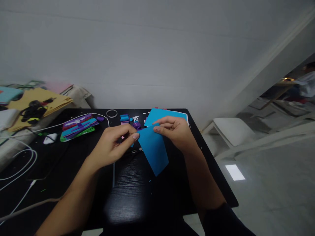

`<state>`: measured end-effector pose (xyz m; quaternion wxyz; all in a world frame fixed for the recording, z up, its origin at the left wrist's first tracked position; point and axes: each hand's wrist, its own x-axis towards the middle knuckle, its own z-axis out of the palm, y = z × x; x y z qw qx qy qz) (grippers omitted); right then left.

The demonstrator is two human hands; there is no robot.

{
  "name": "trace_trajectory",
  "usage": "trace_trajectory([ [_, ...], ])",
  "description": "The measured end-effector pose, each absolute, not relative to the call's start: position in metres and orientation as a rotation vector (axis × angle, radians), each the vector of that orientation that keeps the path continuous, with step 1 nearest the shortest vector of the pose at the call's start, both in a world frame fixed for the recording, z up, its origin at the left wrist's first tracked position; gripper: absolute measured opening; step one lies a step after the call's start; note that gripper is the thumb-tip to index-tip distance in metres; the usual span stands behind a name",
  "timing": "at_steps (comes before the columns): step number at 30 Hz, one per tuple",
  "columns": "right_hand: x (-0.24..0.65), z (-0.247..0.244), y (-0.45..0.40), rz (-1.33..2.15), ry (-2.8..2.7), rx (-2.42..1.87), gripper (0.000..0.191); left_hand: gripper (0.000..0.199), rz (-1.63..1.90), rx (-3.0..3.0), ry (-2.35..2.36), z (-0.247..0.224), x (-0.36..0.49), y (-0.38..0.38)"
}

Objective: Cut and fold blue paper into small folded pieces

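A rectangular piece of blue paper (154, 150) hangs tilted above the black table, held by its upper edge. My left hand (117, 144) pinches its upper left corner between thumb and forefinger. At the upper right corner, my right hand (175, 131) grips the same paper, thumb on the near side. Behind it lies a stack of blue sheets (164, 114), with a white edge showing at its right. Small scissors, partly hidden, seem to lie under my left hand; only a handle loop (133, 151) shows clearly. A thin blue strip (113, 175) rests on the table.
Bundles of coloured paper strips (79, 126) lie at the left, near a white earphone case (50, 138) and white cables (33, 157). Small purple and blue paper bundles (124, 118) and white scraps sit at the back. A white stool (232, 131) stands right of the black table (137, 200).
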<state>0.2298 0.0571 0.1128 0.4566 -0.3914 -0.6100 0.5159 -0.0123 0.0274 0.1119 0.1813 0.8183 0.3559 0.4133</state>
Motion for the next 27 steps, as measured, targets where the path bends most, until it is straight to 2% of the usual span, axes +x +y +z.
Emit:
trace_trajectory([
  [7, 0.230, 0.111, 0.059, 1.279, -1.522, -0.922, 0.030, 0.022, 1.164, 2.342, 0.997, 0.114, -0.012, 0.028],
  [15, 0.229, 0.113, 0.060, 1.317, -1.623, -0.853, 0.050, 0.024, 1.218, 2.274, 1.006, 0.115, -0.013, 0.028],
  [21, 0.229, 0.106, 0.061, 1.307, -1.635, -0.916, 0.043, 0.026, 1.174, 2.116, 1.112, 0.115, -0.015, 0.025],
  [27, 0.212, 0.087, 0.057, 1.360, -1.755, -0.931, 0.034, 0.023, 0.960, 2.027, 1.271, 0.107, -0.019, 0.022],
])
